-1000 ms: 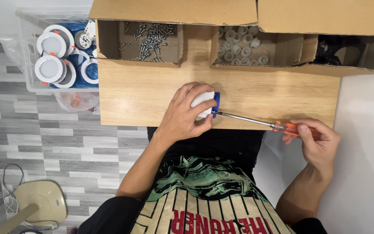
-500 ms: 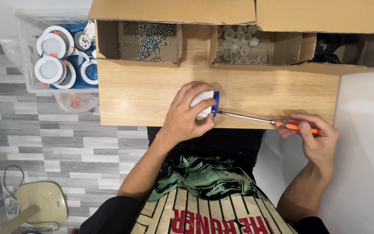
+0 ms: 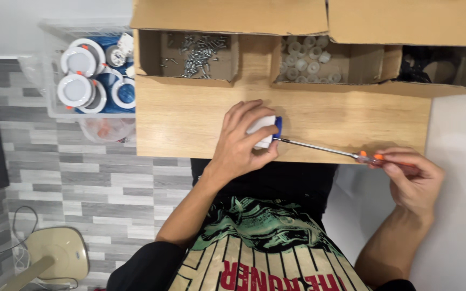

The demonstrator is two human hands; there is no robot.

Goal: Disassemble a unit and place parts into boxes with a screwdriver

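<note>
Grey wood-look floor tiles show to the left of a light wooden bench, which the person faces from its near edge. At the middle of that near edge the left hand lies over a small white and blue fitting, its grip clamped on the piece and pressing it onto the bench top. A screwdriver with a thin metal shaft and an orange handle runs almost flat along the near edge, its tip touching the fitting's right side. The right hand, just off the bench's near right corner, has its grip closed around the handle.

Along the far edge stand open cardboard boxes: one with loose screws, one with small white plastic caps, and a third at the far right corner whose dark contents cannot be made out. Beyond the bench's left edge, a clear plastic bin holds round white lamp fittings.
</note>
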